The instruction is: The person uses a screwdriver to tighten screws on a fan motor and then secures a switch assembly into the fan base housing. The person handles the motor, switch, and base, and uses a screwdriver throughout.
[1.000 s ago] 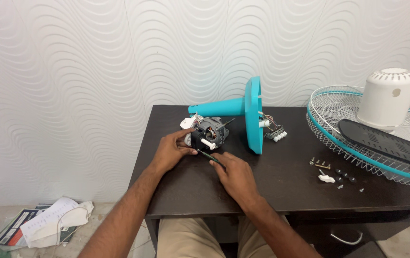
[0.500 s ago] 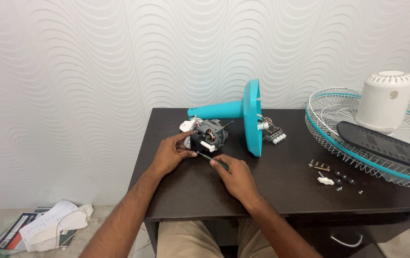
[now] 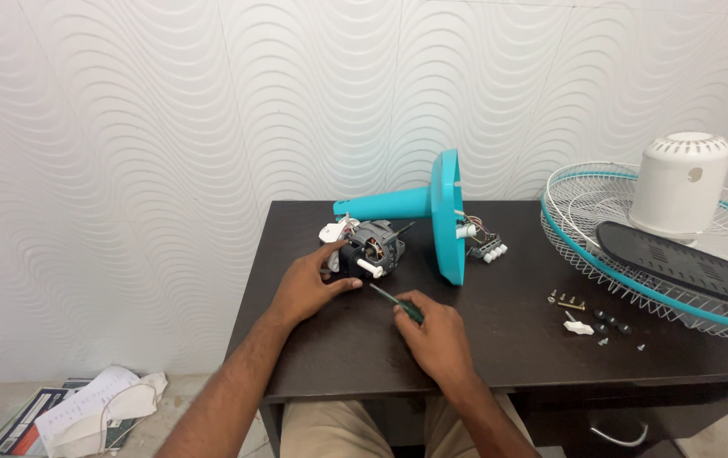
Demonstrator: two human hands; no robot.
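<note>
A small electric fan motor (image 3: 374, 248) with copper windings and white plastic parts lies on the dark table (image 3: 500, 348). My left hand (image 3: 309, 284) rests against its left side, fingers on the housing. In my right hand (image 3: 432, 332) is a green-handled screwdriver (image 3: 398, 304), its tip pointing up-left toward the motor. The teal fan stand and base (image 3: 440, 210) lies on its side just behind, with a white switch block (image 3: 487, 251) hanging on wires.
A teal-rimmed wire fan guard (image 3: 602, 246) overhangs the table's right side, holding a black panel (image 3: 686, 265) and a white motor cover (image 3: 680, 187). Loose screws and a white knob (image 3: 585, 318) lie nearby. Papers (image 3: 75, 411) lie on the floor at left.
My right hand has drawn back a little from the motor toward me with the screwdriver. My left hand stays on the motor.
</note>
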